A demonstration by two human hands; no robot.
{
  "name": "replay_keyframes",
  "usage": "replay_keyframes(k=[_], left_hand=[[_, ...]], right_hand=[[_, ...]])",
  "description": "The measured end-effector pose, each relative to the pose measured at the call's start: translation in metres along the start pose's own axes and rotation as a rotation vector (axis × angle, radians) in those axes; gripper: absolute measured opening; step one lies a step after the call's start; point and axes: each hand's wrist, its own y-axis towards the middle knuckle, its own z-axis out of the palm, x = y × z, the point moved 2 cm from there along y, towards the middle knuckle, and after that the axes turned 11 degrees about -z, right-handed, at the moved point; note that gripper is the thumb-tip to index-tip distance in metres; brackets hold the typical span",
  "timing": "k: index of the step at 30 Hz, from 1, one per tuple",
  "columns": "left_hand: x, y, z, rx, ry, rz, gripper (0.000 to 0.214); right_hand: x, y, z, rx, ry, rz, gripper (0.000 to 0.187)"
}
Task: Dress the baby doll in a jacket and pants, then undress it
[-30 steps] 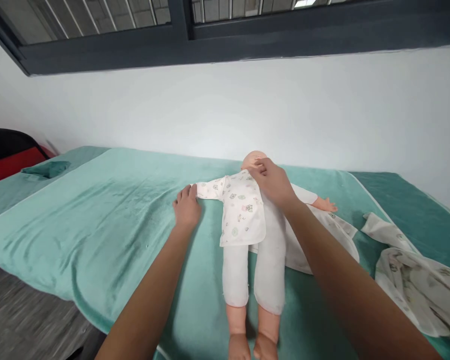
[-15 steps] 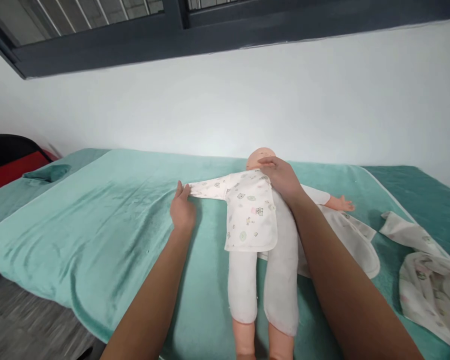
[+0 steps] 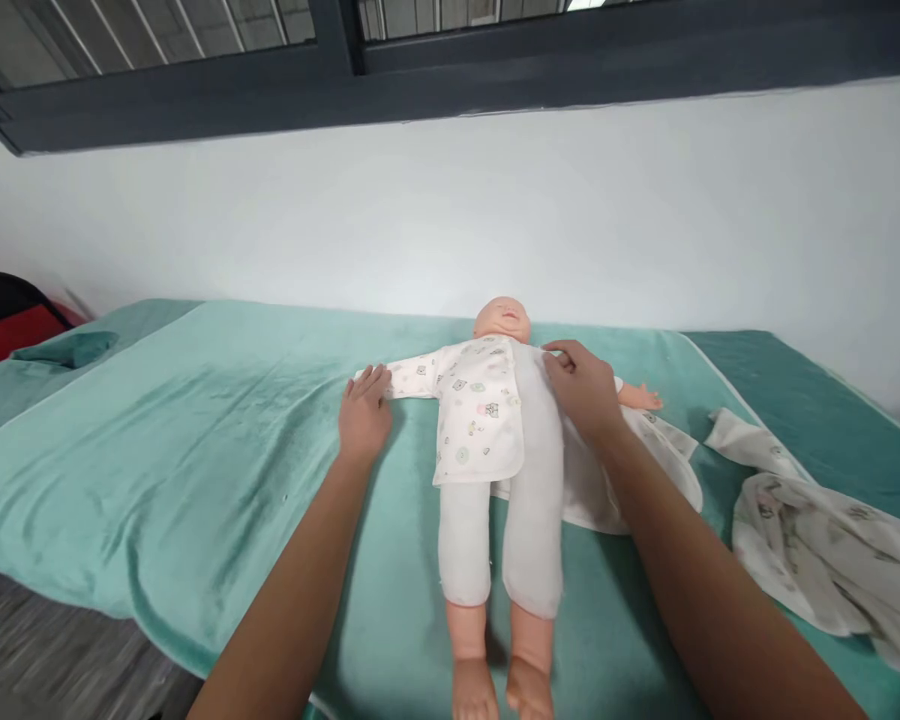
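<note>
A baby doll [image 3: 504, 318] lies on its back, with white cloth on its body and legs. A white printed baby shirt [image 3: 476, 425] covers one side of its chest, one sleeve [image 3: 414, 378] over the arm at left. My left hand [image 3: 365, 412] rests on that sleeve's end, fingers stretched out and covering the doll's hand. Beside the doll's shoulder at right is my right hand [image 3: 586, 390], fingers loosely bent and apart, with nothing visible in them. The shirt's other half [image 3: 592, 505] lies spread under and beside the doll, partly hidden by my right forearm.
A green plush blanket [image 3: 195, 450] covers the bed against a white wall [image 3: 420, 220]. Another crumpled printed garment [image 3: 817, 550] lies at right. A dark window frame [image 3: 570, 70] runs above. A black and red item [image 3: 15, 325] stands at far left.
My right hand has moved off the doll's neck and upper chest toward the shoulder at right, uncovering its face. My left hand has flattened over the sleeve end. The view has shifted slightly.
</note>
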Motion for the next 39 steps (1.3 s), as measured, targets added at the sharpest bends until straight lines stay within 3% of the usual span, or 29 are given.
replay_keyframes(k=[3, 6, 10, 14, 17, 21, 23, 28, 32, 36, 39], left_hand=[[-0.003, -0.002, 0.001, 0.046, 0.013, -0.019, 0.06], [-0.004, -0.002, 0.0, 0.041, 0.043, -0.07, 0.062], [-0.005, -0.001, -0.004, 0.016, 0.048, -0.083, 0.062], [-0.021, -0.006, -0.011, -0.06, -0.081, -0.09, 0.054], [-0.057, -0.012, -0.011, 0.003, -0.233, -0.055, 0.045], [-0.124, -0.014, -0.007, 0.265, -0.368, 0.111, 0.045], [-0.152, -0.008, -0.007, 0.357, -0.358, 0.181, 0.045], [-0.197, 0.015, -0.005, 0.493, -0.111, 0.309, 0.039], [-0.228, 0.019, 0.005, 0.488, 0.128, 0.419, 0.03], [-0.26, 0.009, 0.026, 0.55, 0.301, 0.64, 0.028], [-0.275, 0.009, 0.043, 0.555, 0.372, 0.664, 0.032]], right_hand=[[-0.036, -0.017, -0.041, -0.108, -0.204, -0.05, 0.03], [-0.072, -0.032, -0.07, -0.148, -0.265, 0.13, 0.029], [-0.094, -0.044, -0.073, -0.27, 0.05, 0.456, 0.027], [-0.1, -0.039, -0.064, -0.394, 0.372, 0.467, 0.018], [-0.108, -0.033, -0.061, -0.495, 0.767, 0.526, 0.006], [-0.108, -0.03, -0.056, -0.481, 1.002, 0.667, 0.03], [-0.101, -0.03, -0.055, -0.461, 1.056, 0.697, 0.033], [-0.085, -0.028, -0.053, -0.387, 1.093, 0.646, 0.017], [-0.077, -0.025, -0.053, -0.311, 1.092, 0.56, 0.012], [-0.067, -0.025, -0.059, -0.22, 1.003, 0.43, 0.015], [-0.058, -0.026, -0.064, -0.094, 0.95, 0.344, 0.039]])
